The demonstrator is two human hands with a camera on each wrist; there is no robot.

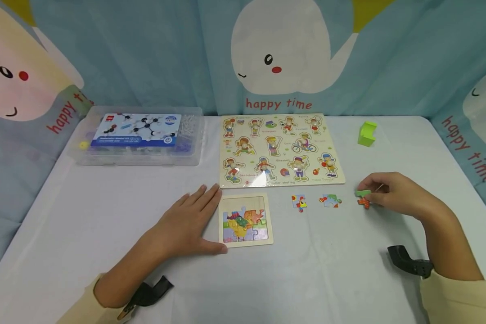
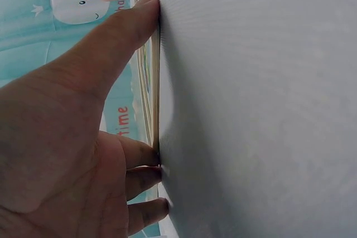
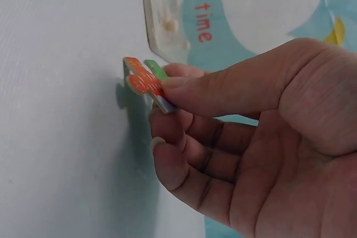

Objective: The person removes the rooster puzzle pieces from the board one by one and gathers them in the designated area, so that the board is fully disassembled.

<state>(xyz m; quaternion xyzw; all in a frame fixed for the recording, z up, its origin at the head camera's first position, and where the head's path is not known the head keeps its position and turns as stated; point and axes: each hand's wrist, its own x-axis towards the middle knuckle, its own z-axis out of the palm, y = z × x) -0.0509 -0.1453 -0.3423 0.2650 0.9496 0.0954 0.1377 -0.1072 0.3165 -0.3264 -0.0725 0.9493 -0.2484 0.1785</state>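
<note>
The left hand (image 1: 185,223) lies spread on the table, its thumb and straight fingers touching the left side of a small wooden puzzle tray (image 1: 246,196). In the tray, joined jigsaw pieces (image 1: 240,225) form part of a picture, and bare wood shows along the top. Farther right, the right hand (image 1: 402,196) pinches an orange and green jigsaw piece (image 3: 146,81) between thumb and fingers. The right wrist view has it tilted just over the tabletop with its shadow beside it. Two loose pieces, one yellow and blue (image 1: 299,202) and one mostly green (image 1: 330,200), lie between tray and right hand.
Behind the tray lies a larger wooden board of sports figures (image 1: 281,150). A clear plastic case (image 1: 137,155) with a molecule-model label sits at the back left. A lime-green angular block (image 1: 366,134) stands back right. A printed curtain (image 1: 166,54) borders the table.
</note>
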